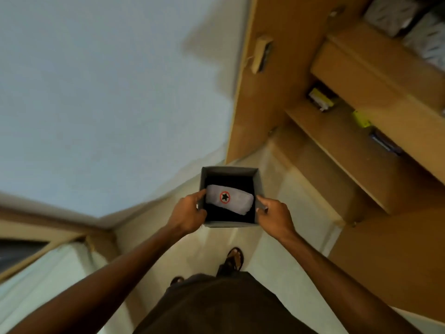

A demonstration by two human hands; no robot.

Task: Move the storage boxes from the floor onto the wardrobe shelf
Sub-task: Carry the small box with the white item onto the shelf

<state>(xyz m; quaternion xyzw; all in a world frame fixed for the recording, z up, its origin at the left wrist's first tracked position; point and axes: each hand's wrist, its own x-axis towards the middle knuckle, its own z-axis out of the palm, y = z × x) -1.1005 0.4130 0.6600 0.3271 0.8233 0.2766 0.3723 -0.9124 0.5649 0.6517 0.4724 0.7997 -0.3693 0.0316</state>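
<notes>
storage box (pixel 230 171): 1, centre | hands: 2, left hand (pixel 190 214) at 8 o'clock of box, right hand (pixel 274 215) at 4 | grey pouch (pixel 230 199): 1 | sandalled feet: 2

Open floor (pixel 269 256) lies below the grey storage box (pixel 257 186) and continues toward 6 o'clock; only the person's sandalled foot (pixel 234 257) occupies it. At 9 to 12 o'clock a bare wall (pixel 108 92) bounds the space. At 1 to 3 o'clock stands the wooden wardrobe (pixel 277 97). Its lower shelf (pixel 342 145) shows bare board at the near end; small yellow and dark items (pixel 321 100) obstruct the far end. A cardboard box (pixel 375 68) fills the compartment above.
</notes>
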